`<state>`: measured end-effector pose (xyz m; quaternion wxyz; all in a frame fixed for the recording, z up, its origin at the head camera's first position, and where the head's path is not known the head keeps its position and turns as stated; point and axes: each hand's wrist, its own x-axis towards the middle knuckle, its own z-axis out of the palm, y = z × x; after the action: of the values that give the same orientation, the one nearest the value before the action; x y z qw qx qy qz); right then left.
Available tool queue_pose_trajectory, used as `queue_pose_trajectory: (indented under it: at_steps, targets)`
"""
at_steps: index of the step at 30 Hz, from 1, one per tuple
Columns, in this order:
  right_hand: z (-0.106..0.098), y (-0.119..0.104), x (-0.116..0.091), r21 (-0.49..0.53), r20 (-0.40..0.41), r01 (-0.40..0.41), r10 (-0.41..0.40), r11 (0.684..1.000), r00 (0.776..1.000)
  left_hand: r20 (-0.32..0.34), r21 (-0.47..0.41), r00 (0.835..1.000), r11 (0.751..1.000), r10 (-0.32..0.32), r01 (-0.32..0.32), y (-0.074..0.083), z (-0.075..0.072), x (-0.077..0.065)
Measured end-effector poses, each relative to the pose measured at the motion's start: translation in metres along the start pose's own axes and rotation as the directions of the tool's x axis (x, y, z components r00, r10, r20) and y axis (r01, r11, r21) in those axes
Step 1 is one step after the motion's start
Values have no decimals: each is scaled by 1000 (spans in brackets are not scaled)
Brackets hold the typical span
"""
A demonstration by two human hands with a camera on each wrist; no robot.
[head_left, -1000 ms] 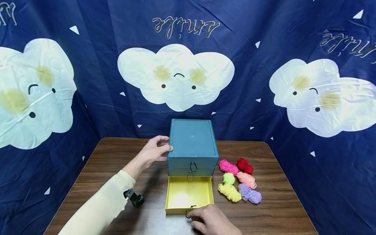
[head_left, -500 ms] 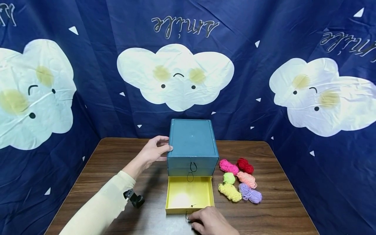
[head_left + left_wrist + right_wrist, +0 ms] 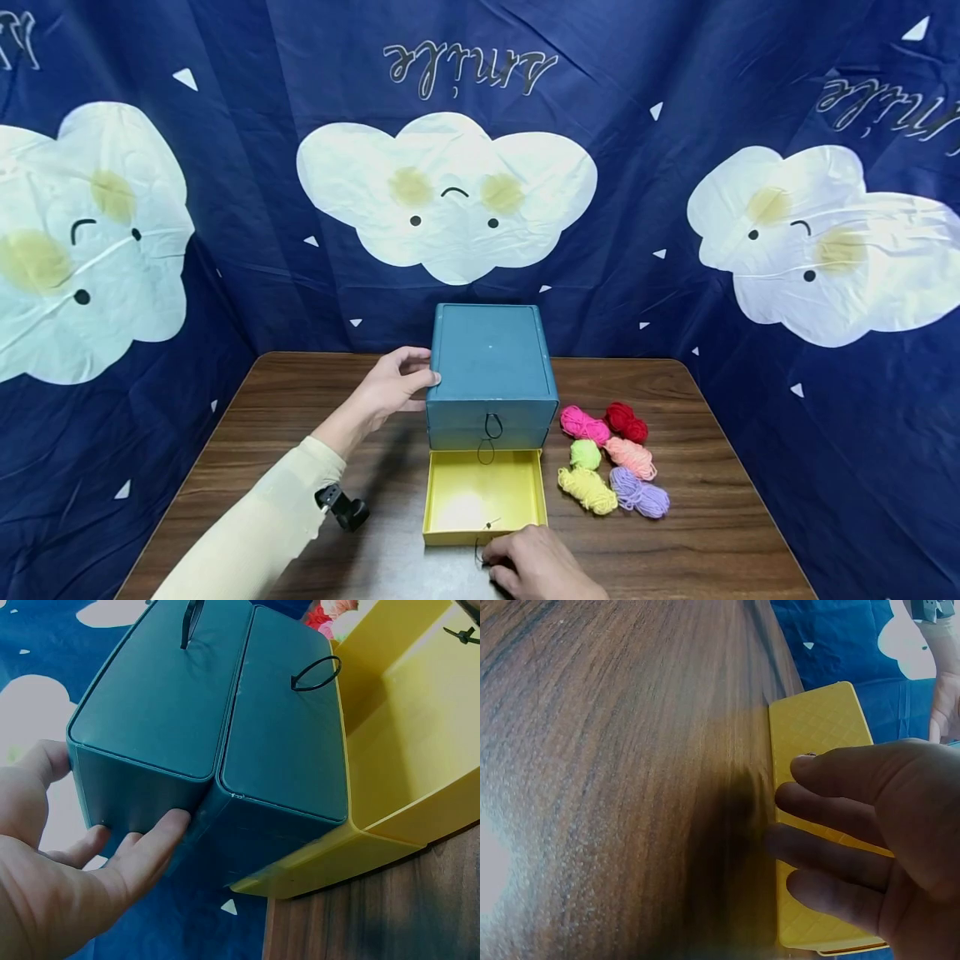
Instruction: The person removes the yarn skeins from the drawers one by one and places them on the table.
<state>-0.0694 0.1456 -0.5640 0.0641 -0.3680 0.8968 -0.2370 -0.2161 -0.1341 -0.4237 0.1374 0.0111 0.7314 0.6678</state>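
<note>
A blue-green drawer box [image 3: 491, 350] stands at the back of the table, with black pull loops on its fronts. My left hand [image 3: 393, 383] holds it at its left side, the thumb at the top edge. In the left wrist view, my left fingers [image 3: 161, 836] press flat against its side. Below, a yellow drawer [image 3: 453, 483] is pulled out toward me and has nothing in it. In front of it, my right hand [image 3: 540, 565] has its fingertips at the black loop [image 3: 477, 552], fingers loosely bent; the loop partly disappears behind them.
Right of the box lie several small yarn skeins: pink [image 3: 585, 426], red [image 3: 626, 422], green [image 3: 585, 455], peach [image 3: 631, 459], yellow [image 3: 587, 491] and purple [image 3: 639, 492]. They rest on the wooden table [image 3: 697, 525]. A blue curtain [image 3: 637, 275] with clouds surrounds it.
The loop at the yellow drawer has twisted, and its black tie end inside the drawer has tilted. My right hand has shifted slightly; the left hand, box and drawer stay in place.
</note>
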Motion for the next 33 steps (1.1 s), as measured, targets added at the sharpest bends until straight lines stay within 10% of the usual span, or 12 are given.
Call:
queue_pose_trajectory:
  at_steps: [12,33]
  targets:
    - [-3,-2,1,-72,-171,89,-100,993,980,-5,15,1000,1000,-10,10,0,-1,-1]
    - [-3,8,15,-152,-339,6,-58,988,939,-4,12,1000,1000,-11,12,0,-1,-1]
